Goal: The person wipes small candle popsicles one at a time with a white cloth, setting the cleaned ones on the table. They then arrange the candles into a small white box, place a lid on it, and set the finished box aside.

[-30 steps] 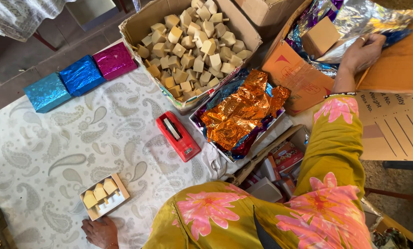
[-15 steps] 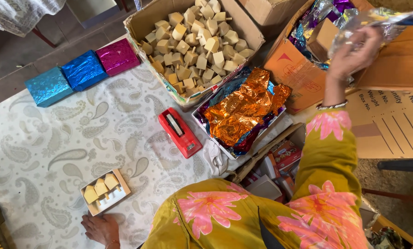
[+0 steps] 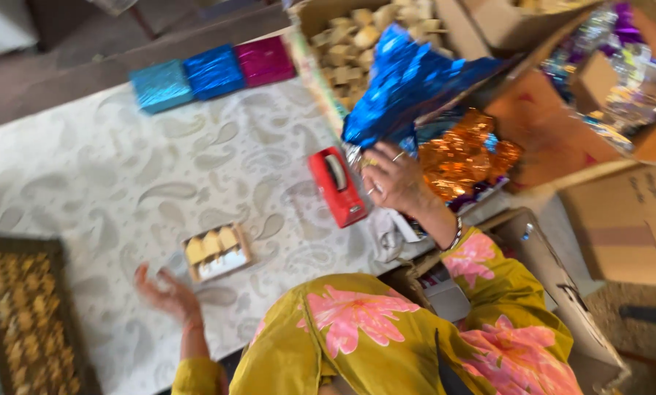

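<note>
While right hand (image 3: 395, 178) fingers clamp blue foil sheet (image 3: 408, 80) at 12 o'clock, left hand (image 3: 165, 291), fingers apart, hovers by small sweet box (image 3: 215, 251).

Tape dispenser (image 3: 336, 186) right of small box (image 3: 216, 251); three wrapped boxes (image 3: 212, 71) behind.

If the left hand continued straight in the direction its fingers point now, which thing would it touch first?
The left hand is blurred, but its fingers seem to point up and right across the patterned cloth. Most likely it would first meet the small open box of yellow pieces, lying just beyond its fingertips.
</note>
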